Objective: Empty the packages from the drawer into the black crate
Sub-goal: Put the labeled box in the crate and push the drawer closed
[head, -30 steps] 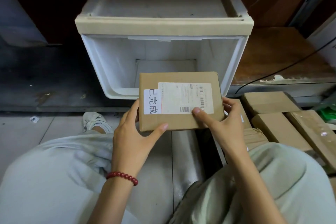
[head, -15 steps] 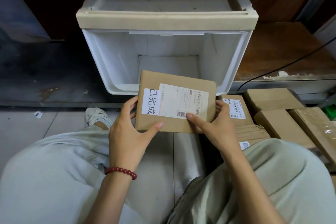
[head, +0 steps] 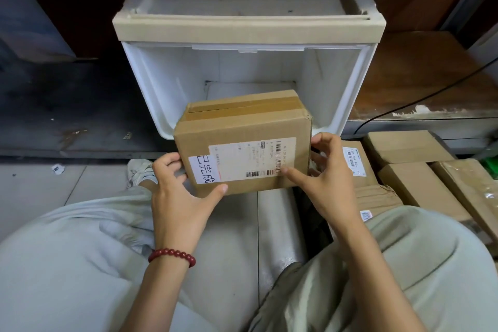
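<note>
The left hand and right hand both hold one box. Each hand grips a short end, with fingers curled round the side and a thumb on the label face. The box is in the air, just in front of the white drawer. Its long side runs left to right, and its label faces the person. More boxes lie low on the right, nearer the right hand. I cannot make out the black crate, but it is likely there, so the box should go right.

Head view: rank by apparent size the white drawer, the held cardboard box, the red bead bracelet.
1. white drawer
2. cardboard box, nearer the camera, so it looks enlarged
3. red bead bracelet
</note>
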Tool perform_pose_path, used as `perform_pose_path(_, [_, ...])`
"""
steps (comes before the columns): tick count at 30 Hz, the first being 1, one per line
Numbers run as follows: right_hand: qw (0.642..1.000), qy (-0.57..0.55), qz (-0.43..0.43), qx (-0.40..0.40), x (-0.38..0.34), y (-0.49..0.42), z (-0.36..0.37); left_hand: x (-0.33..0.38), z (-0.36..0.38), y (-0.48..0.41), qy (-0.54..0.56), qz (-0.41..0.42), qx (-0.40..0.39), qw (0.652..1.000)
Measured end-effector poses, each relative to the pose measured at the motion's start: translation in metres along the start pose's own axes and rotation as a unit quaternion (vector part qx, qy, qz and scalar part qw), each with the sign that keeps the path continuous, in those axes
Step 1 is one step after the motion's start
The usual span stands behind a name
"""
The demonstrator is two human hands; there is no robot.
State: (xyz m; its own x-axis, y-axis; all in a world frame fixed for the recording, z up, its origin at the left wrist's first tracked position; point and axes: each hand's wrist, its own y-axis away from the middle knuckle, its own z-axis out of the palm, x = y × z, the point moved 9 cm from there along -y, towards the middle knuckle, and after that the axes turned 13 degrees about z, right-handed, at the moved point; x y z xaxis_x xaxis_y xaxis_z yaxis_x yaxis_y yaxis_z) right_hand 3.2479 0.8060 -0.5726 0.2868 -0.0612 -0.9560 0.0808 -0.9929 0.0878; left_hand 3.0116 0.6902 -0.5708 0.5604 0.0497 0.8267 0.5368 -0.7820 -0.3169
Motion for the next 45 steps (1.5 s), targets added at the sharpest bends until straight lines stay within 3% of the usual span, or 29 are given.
perform_pose_path(7, [0.991,-0.131,0.026,-0.031,-0.015,0.008,0.005,-0.003,-0.003,0.002,0.114,-0.071,0.027,0.991])
perform_pose_path(12, [0.987,-0.141,0.059,-0.045,-0.014,0.008,0.001,0.008,0.001,0.003,0.187,-0.078,0.048,0.978])
perform_pose_path(20, [0.984,-0.130,0.120,0.007,0.003,0.010,-0.002,0.011,-0.001,0.001,0.215,-0.070,0.055,0.973])
perform_pose_path(26, [0.983,-0.170,0.072,-0.020,-0.010,0.007,-0.008,0.010,-0.001,0.000,0.229,-0.078,0.029,0.970])
perform_pose_path(31, [0.983,-0.160,0.087,-0.006,-0.005,0.008,-0.005,0.012,-0.004,-0.002,0.190,-0.057,0.017,0.980])
perform_pose_path(39, [0.984,-0.153,0.081,-0.050,-0.013,0.011,0.000,0.011,-0.002,0.002,0.199,-0.077,0.019,0.977])
perform_pose_path(45, [0.988,-0.129,0.079,-0.021,-0.010,0.010,-0.005,0.015,-0.001,-0.003,0.222,-0.058,0.016,0.973])
